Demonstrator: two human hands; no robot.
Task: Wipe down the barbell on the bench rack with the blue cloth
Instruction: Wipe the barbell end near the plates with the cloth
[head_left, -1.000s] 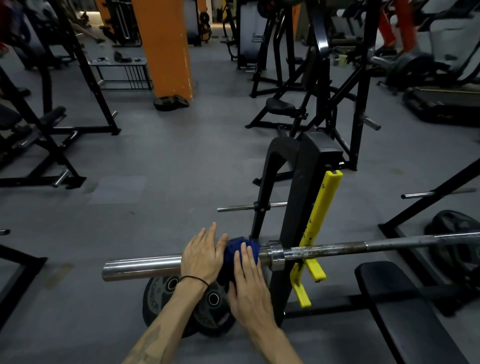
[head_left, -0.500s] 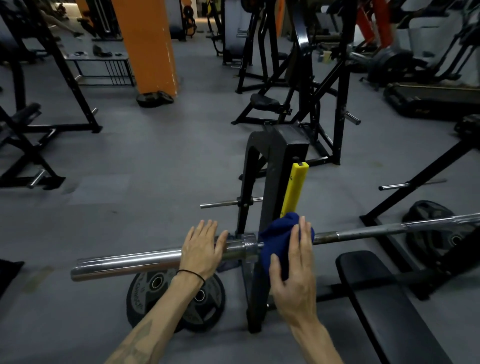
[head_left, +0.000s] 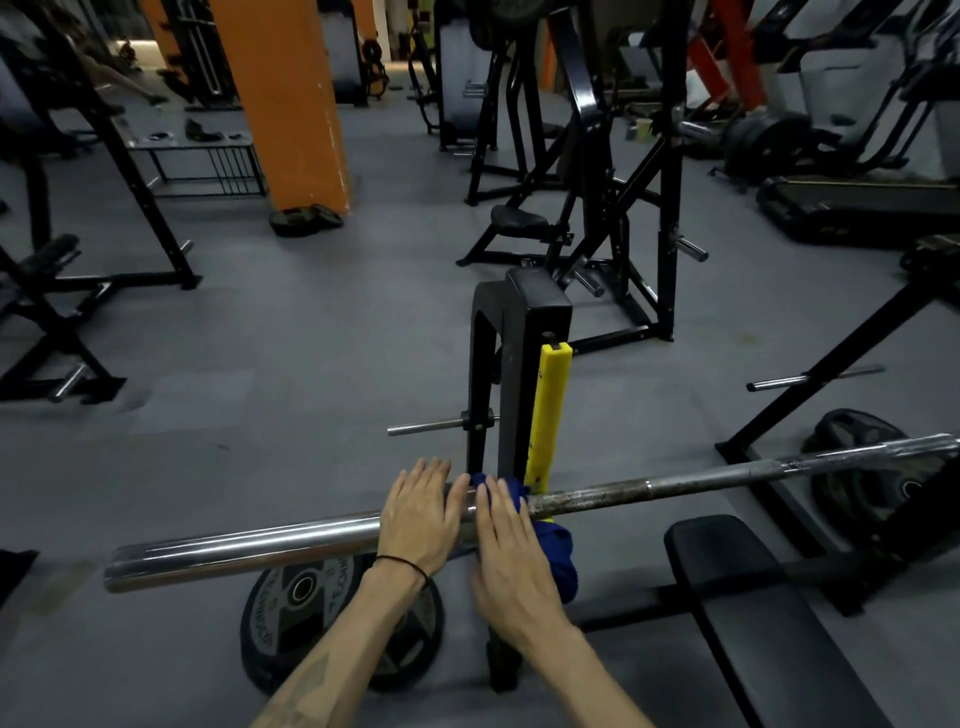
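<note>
While both hands press the barbell — blue cloth under right.

Barbell lying across the rack upright, running from lower left to upper right, with the padded bench below and in front of its right stretch. Left hand laid flat on the bar just left of the upright, right hand beside it on the cloth, which is draped over the bar at the upright and hangs down on the near side. Weight plate on the floor beneath the bar's left end, behind the left forearm; a second plate on the floor behind the bar's far right; pillar and other machines well behind.
</note>
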